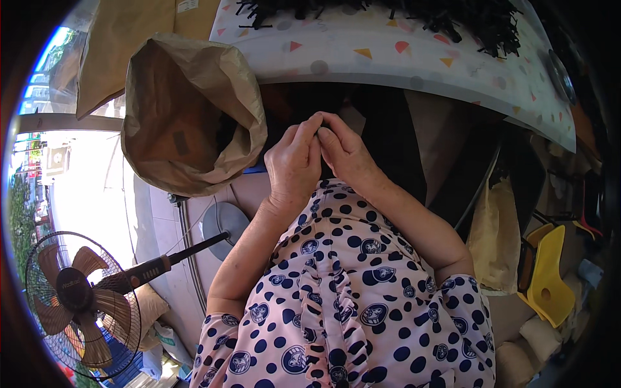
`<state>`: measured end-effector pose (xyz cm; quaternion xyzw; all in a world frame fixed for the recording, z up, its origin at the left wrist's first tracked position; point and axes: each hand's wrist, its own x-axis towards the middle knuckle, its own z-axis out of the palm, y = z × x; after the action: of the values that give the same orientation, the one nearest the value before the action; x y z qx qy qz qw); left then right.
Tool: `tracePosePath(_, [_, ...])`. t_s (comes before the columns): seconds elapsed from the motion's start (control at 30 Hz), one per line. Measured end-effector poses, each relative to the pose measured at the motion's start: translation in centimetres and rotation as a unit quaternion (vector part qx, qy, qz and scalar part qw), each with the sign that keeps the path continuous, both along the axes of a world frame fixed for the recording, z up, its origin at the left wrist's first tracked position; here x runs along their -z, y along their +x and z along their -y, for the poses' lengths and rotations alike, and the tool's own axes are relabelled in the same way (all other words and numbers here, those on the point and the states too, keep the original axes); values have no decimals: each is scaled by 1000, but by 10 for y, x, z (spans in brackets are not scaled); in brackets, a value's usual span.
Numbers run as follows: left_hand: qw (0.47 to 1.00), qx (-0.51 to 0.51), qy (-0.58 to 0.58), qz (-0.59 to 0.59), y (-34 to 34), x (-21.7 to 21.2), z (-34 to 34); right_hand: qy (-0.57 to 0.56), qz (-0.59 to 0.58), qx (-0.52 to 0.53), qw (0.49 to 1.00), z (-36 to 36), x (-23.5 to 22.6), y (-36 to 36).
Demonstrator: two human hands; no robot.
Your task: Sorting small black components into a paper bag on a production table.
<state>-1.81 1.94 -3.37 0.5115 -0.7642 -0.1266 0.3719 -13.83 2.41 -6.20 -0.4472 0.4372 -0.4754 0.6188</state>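
My left hand (292, 157) and my right hand (347, 150) meet in front of my body, just short of the table edge. The fingers of both are closed, with thumbs and fingertips pressed together. A tiny dark spot shows between the fingertips, too small to name; anything else in them is hidden. Left of my left hand stands a large brown paper bag (236, 81), its mouth wide and rim rolled; something dark lies inside. On the table (349, 68), beyond my hands, lies a pile of short black strips (475, 24).
A standing fan (76, 289) is at the lower left, its pole (184, 254) slanting toward a round grey base (218, 223). A round dish (561, 76) sits at the table's right edge. Farther right are a pale sack (495, 236) and a yellow plastic chair (548, 278).
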Motion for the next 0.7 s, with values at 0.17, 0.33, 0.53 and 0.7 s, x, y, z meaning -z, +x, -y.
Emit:
tracePosePath(0.17, [997,-18,67,21,4,13,3,78,2,-23,997,6,5,-3])
tracePosePath(0.33, [940,-5,234,-247,17,3,11,-137,-134,-4,981,16,25,-12])
tracePosePath(0.53, [790,42,358,-496,30,-8,12,-51,91,-34,994,14,6,-16])
tracePosePath(0.7, [748,123,438,-484,30,-11,7,17,180,-86,980,22,1,-27])
